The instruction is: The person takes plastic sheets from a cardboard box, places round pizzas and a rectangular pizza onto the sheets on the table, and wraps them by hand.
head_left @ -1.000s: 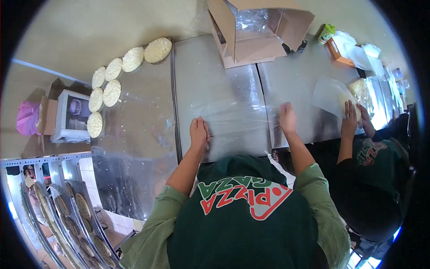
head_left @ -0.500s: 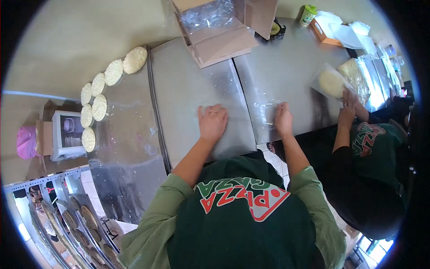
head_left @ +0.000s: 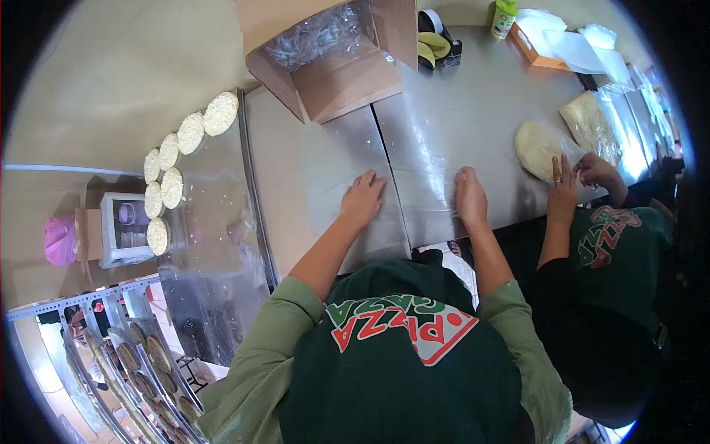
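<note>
My left hand [head_left: 362, 198] rests on the steel table with its fingers stretched forward, pressing on a clear plastic bag [head_left: 425, 194]. The film is thin and hard to make out against the metal. To the right, my right hand [head_left: 471, 196] is closed, its thumb and fingers pinching the edge of the same plastic. Beside me a co-worker's hands [head_left: 563, 194] work at a round pale pizza base [head_left: 538, 150] in clear film.
An open cardboard box [head_left: 347, 89] holding crumpled plastic stands at the back. Several cheese-topped rounds [head_left: 171, 188] line the left table's far edge. A wrapped pack [head_left: 589, 127], an orange tray [head_left: 538, 53] and a green cup [head_left: 504, 18] lie right. A rack [head_left: 133, 362] stands lower left.
My left hand has moved right, closer to my right hand, which stays about where it was. The co-worker's hands have moved apart at the bagged round.
</note>
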`<state>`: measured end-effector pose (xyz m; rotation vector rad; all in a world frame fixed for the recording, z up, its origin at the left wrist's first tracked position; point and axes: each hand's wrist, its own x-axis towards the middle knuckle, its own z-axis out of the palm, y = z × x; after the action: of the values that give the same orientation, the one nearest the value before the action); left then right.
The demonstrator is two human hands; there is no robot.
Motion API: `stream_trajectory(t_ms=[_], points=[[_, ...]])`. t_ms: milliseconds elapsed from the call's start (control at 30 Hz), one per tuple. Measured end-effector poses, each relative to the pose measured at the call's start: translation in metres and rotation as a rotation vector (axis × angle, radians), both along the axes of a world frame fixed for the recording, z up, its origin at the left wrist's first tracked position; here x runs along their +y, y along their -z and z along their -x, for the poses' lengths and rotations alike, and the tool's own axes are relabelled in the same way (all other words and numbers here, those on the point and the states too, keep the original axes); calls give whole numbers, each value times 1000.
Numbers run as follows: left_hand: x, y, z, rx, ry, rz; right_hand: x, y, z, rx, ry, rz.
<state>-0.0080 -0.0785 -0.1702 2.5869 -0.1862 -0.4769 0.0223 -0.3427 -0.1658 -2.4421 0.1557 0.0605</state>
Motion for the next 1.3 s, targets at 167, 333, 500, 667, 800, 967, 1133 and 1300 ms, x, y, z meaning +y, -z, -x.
stream_trajectory(t_ms=[167,333,500,667,800,967,1133,1300], points=[[-20,-63,15,171,35,-322,-16,-37,-15,147,-29,341],[1,-12,35,-118,113,-215,27,-42,-9,-320,-427,203],[25,16,46,-115,62,-315,68,-15,20,133,-712,262],[44,-34,37,67,116,-282,7,-29,-10,356,-525,471],[47,-36,38,112,168,-313,31,-49,-14,376,-511,716],[85,-46,48,-190,-41,-89,57,-30,11,-71,-616,596],[256,-24,48,-759,-1147,276,73,-40,33,59,-622,379],[501,17,168,-1199,-2072,1058,65,-34,21,167,-630,382]])
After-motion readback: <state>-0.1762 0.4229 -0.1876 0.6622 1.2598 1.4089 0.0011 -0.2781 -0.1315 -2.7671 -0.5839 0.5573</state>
